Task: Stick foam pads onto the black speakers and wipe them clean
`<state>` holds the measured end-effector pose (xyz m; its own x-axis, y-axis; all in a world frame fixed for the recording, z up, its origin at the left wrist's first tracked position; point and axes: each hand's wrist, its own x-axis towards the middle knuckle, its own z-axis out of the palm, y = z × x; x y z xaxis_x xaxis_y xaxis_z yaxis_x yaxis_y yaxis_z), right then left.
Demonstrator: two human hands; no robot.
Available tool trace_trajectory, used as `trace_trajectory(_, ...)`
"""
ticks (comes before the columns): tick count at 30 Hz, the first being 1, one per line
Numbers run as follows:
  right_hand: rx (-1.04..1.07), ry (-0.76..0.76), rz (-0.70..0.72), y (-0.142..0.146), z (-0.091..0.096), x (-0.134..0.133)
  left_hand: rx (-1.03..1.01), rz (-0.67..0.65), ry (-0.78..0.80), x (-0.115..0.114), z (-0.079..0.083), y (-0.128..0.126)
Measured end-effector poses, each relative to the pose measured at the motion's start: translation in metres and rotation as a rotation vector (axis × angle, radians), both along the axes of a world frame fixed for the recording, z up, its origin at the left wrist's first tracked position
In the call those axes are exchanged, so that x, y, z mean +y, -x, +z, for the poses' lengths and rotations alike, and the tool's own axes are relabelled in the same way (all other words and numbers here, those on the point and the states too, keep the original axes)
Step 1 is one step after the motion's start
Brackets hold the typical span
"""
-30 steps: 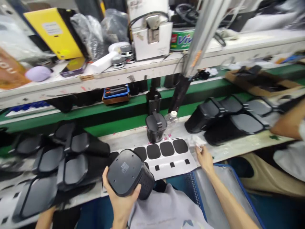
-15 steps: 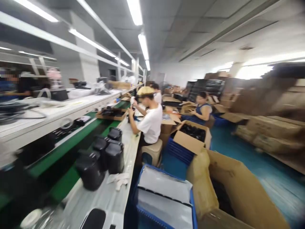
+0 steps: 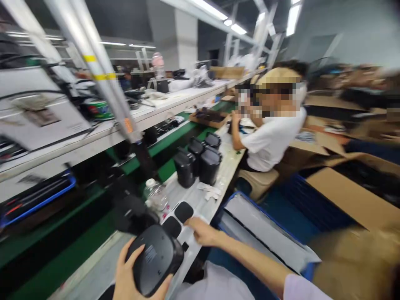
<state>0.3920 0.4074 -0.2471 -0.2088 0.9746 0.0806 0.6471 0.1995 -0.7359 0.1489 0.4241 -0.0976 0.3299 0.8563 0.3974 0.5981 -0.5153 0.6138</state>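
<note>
My left hand (image 3: 126,273) is wrapped round a black plastic housing (image 3: 156,258) with rounded corners. A flat face with a small printed label and screw holes is turned up. On the bench, my right hand (image 3: 203,232) has its fingers pinched at the edge of a black rounded-square pad (image 3: 183,212). This pad lies on a white backing sheet (image 3: 191,237), beside a second black pad (image 3: 172,227). A clear bottle with a white cap (image 3: 156,195) stands behind the sheet. Farther along are several black bins (image 3: 210,164) and a crumpled white cloth (image 3: 208,191).
A person in a white shirt (image 3: 271,133) sits farther along the bench (image 3: 226,166). On my right are a blue crate with grey-white sheets (image 3: 250,214) and open cartons (image 3: 353,196). A shelf (image 3: 175,98) with a slanted metal post (image 3: 103,79) runs along the left, above a green conveyor (image 3: 96,233).
My view has swung right-to-left and down to the bench. Both hands have come into view, the left with the black housing, the right at the black pad.
</note>
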Motion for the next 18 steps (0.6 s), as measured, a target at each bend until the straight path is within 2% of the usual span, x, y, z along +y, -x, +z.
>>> trace_trajectory(3, -0.118, -0.024, 0.063, -0.023, -0.026, 0.046, 0.062, 0.061, 0.028, -0.017, 0.000, -0.002)
trace_trajectory(7, -0.252, -0.088, 0.249, -0.025, -0.043, 0.094, 0.053, 0.119, 0.028, -0.030, 0.001, -0.013)
trace_trajectory(13, -0.373, -0.164, 0.446, -0.026, -0.051, 0.122, -0.002, 0.211, 0.096, -0.038, 0.006, -0.019)
trace_trajectory(18, -0.410, -0.192, 0.520, -0.023, -0.056, 0.136, -0.004, 0.257, 0.126, -0.042, 0.011, -0.024)
